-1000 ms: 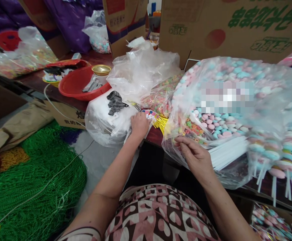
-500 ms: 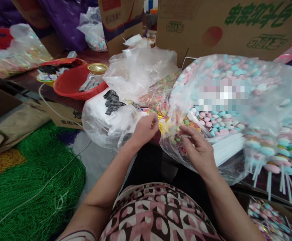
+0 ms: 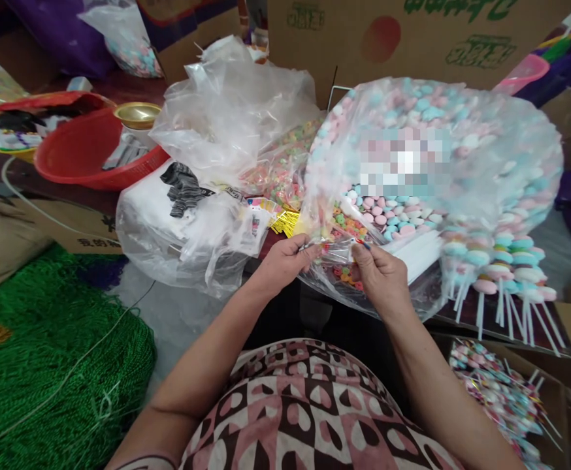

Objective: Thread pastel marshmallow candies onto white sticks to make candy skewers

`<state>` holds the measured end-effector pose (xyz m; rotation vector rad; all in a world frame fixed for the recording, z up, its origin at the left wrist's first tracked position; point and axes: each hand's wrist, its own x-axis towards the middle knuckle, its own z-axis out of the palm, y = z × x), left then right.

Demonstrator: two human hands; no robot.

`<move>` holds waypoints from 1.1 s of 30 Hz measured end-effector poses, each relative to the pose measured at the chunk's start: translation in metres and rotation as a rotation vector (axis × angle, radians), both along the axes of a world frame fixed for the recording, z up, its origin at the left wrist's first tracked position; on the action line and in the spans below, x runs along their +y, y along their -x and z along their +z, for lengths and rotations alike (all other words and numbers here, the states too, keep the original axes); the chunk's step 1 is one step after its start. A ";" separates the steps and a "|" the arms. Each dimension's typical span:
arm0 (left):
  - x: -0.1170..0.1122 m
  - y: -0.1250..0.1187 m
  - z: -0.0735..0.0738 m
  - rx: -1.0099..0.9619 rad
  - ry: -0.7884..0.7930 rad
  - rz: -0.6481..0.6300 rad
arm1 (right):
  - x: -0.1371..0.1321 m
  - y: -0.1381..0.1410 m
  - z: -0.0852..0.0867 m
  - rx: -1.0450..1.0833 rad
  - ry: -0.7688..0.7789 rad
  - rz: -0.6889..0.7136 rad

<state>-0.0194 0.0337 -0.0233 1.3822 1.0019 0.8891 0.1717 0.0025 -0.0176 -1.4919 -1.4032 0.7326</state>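
My left hand [image 3: 285,262] is closed in a pinch on one end of a small clear plastic bag [image 3: 335,250]. The opposite end is pinched between the thumb and fingers of my right hand [image 3: 382,273], where a bit of blue and red shows at the fingertips. Below and behind the bag lie ring-shaped candies [image 3: 349,225] in a larger clear bag. Gold twist ties [image 3: 285,222] are just beyond my left hand. White paper sticks [image 3: 420,256] lie to the right of my right hand.
Pastel marshmallows [image 3: 403,215] fill a big bag at right, with marshmallow skewers [image 3: 515,261] at the table edge. Wrapped skewers lie in a box [image 3: 554,398] below. A red basin [image 3: 65,160] and a bag of white packaging [image 3: 143,202] stand left; green cord [image 3: 70,352] heaps lower left.
My hands have come to hold the small clear bag stretched between them. My left hand has moved off the gold twist ties. The camera view has shifted right.
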 end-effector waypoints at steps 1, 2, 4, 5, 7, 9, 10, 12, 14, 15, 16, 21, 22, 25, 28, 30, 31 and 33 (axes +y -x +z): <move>-0.001 -0.002 0.001 0.001 0.004 -0.007 | 0.000 -0.002 -0.003 0.064 0.019 0.016; -0.003 -0.004 0.003 0.007 0.014 -0.015 | 0.000 -0.004 -0.006 0.144 0.031 0.026; -0.005 -0.009 0.007 0.012 0.042 -0.036 | 0.000 -0.007 -0.013 0.303 0.053 0.018; -0.006 -0.012 0.008 -0.005 0.056 -0.039 | -0.001 -0.009 -0.016 0.362 0.072 0.000; -0.007 -0.018 0.007 -0.085 0.084 -0.029 | -0.005 -0.011 -0.022 0.424 0.113 -0.059; -0.007 -0.024 0.004 -0.192 0.125 -0.004 | -0.009 -0.013 -0.025 0.427 0.134 -0.115; -0.007 -0.027 0.002 -0.235 0.150 0.007 | -0.010 -0.013 -0.025 0.424 0.132 -0.132; -0.008 -0.032 -0.003 -0.273 0.188 0.011 | -0.013 -0.013 -0.025 0.436 0.109 -0.139; -0.010 -0.035 -0.008 -0.249 0.195 0.012 | -0.014 -0.013 -0.023 0.501 0.094 -0.107; -0.011 -0.036 -0.010 -0.217 0.179 0.017 | -0.015 -0.013 -0.023 0.544 0.088 -0.091; -0.011 -0.036 -0.012 -0.178 0.154 0.025 | -0.015 -0.013 -0.022 0.583 0.082 -0.088; -0.011 -0.038 -0.013 -0.054 0.068 0.010 | -0.019 -0.014 -0.023 0.576 0.135 -0.183; -0.011 -0.039 -0.011 -0.034 0.059 0.015 | -0.020 -0.015 -0.023 0.555 0.138 -0.184; -0.009 -0.042 -0.004 0.058 -0.042 0.082 | -0.024 -0.018 -0.020 0.538 0.093 -0.079; -0.011 -0.049 0.000 0.124 -0.147 0.114 | -0.029 -0.021 -0.020 0.579 0.076 -0.034; -0.013 -0.054 -0.001 0.130 -0.158 0.096 | -0.033 -0.022 -0.021 0.577 0.092 -0.107; -0.014 -0.056 -0.002 0.128 -0.148 0.080 | -0.035 -0.023 -0.021 0.560 0.107 -0.139; -0.016 -0.059 -0.006 0.118 -0.109 0.043 | -0.040 -0.028 -0.018 0.508 0.136 -0.155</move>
